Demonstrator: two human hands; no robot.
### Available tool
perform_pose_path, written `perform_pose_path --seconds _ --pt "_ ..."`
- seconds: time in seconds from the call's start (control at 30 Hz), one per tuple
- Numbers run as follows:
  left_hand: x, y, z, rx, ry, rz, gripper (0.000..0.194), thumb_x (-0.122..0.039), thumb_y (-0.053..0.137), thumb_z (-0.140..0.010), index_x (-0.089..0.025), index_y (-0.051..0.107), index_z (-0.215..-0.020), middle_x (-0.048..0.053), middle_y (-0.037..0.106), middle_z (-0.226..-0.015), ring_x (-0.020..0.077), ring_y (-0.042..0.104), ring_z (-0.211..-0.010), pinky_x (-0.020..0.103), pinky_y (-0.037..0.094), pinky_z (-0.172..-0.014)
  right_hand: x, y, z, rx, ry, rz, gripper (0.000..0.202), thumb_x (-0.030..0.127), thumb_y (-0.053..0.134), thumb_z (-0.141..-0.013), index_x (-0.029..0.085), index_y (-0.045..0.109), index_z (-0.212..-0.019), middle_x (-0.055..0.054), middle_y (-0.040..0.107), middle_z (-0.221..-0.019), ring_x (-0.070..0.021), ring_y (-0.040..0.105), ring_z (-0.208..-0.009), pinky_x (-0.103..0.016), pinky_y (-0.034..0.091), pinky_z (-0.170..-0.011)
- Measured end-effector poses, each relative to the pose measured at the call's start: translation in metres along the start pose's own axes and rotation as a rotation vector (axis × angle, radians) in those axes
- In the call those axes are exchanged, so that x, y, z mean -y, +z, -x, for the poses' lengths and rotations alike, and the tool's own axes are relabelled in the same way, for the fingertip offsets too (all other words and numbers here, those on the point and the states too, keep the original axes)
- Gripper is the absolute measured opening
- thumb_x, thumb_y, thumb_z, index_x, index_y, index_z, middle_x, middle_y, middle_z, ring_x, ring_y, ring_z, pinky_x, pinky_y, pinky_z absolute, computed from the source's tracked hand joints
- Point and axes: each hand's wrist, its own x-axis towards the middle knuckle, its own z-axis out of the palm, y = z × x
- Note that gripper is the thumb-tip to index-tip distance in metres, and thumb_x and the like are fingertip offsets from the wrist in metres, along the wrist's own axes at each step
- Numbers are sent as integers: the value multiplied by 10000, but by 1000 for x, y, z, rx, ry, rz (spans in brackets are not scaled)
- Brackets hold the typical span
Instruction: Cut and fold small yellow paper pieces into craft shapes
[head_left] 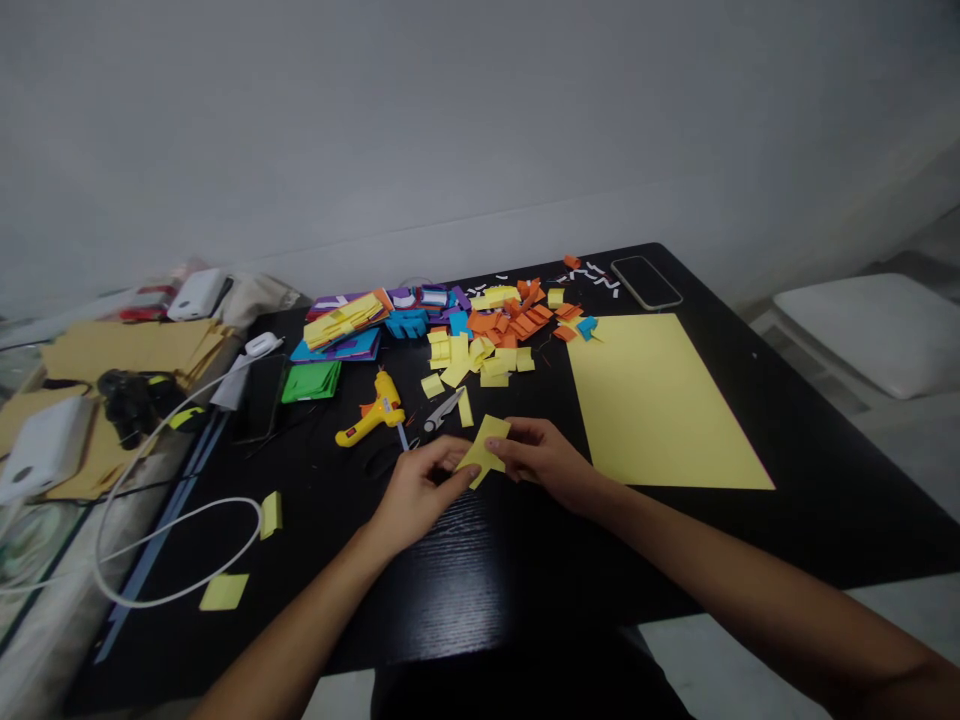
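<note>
On the black wood-grain table (465, 585) lies a large rectangular yellow paper sheet (667, 400), at two o'clock from the right hand (549, 465). A yellow plastic glue gun (385, 406) rests at eleven o'clock from the left hand (418, 490). Between the hands, both pinching it thumb-against-fingers, is a small yellow paper piece (480, 453).

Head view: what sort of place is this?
Likely a paper-craft worktable; whether in a home or workshop, I can't tell. The black wood-grained table bears a yellow glue gun and folded orange paper pieces; the left hand and right hand hold a small yellow paper piece.
</note>
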Motion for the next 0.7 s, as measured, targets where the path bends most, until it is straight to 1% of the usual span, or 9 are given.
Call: perform_pose_path --seconds 0.1,0.17,0.23,0.27,0.33,0.43,0.5,0.57,0.7 --pt "-3 -4 0 -104 202 -226 55 -227 719 -880 -193 749 -848 53 697 -889 184 653 -844 313 524 -788 2 1 3 87 25 -22 361 498 826 -753 155 719 -792 53 541 -605 -58 405 -483 -202 324 -443" --pt "-6 -6 0 -186 287 -287 62 -187 721 -865 -209 778 -854 40 655 -846 167 623 -799 283 506 -728 2 3 4 141 21 15 366 505 812 -773 155 707 -743 64 514 -550 -61 419 -465 -202 333 -444" --pt "-8 -7 1 -219 286 -298 107 -170 701 -873 -217 796 -888 7 590 -721 136 569 -668 245 463 -615 2 4 5 168 0 65 382 516 791 -796 157 699 -703 58 530 -525 -74 476 -477 -208 389 -478" --pt "-9 -7 1 -209 272 -292 128 -170 683 -885 -217 799 -913 -3 573 -682 127 550 -627 237 450 -588 1 5 5 166 -15 79 385 522 787 -798 157 705 -705 47 564 -541 -83 516 -499 -216 427 -507" --pt "-10 -7 2 -170 244 -272 166 -176 643 -914 -212 791 -981 5 616 -710 131 576 -639 245 479 -621 0 6 4 143 -40 79 382 534 792 -786 157 737 -762 19 638 -613 -105 581 -549 -238 491 -558" --pt "-11 -7 4 -112 238 -249 231 -165 603 -925 -203 743 -1104 70 699 -979 182 662 -852 304 541 -788 -3 7 3 92 -73 100 379 536 792 -784 159 755 -801 -11 689 -701 -122 621 -588 -260 536 -595" --pt "-12 -8 5 -80 251 -249 269 -153 602 -910 -199 704 -1154 98 677 -1106 219 660 -987 349 542 -875 -4 7 3 63 -105 138 367 529 782 -799 163 749 -783 -18 691 -723 -127 625 -604 -262 536 -604" --pt "-14 -10 6 -53 268 -248 294 -157 619 -897 -199 674 -1183 109 651 -1158 245 641 -1068 378 533 -921 -4 7 4 35 -146 179 358 522 772 -811 169 741 -761 -21 687 -747 -128 620 -613 -258 520 -597" --pt "-16 -11 6 -35 282 -237 322 -203 668 -890 -202 654 -1212 120 636 -1204 258 624 -1106 379 532 -915 -5 8 6 10 -225 291 347 486 747 -850 178 714 -694 -13 669 -715 -133 603 -630 -249 474 -597"
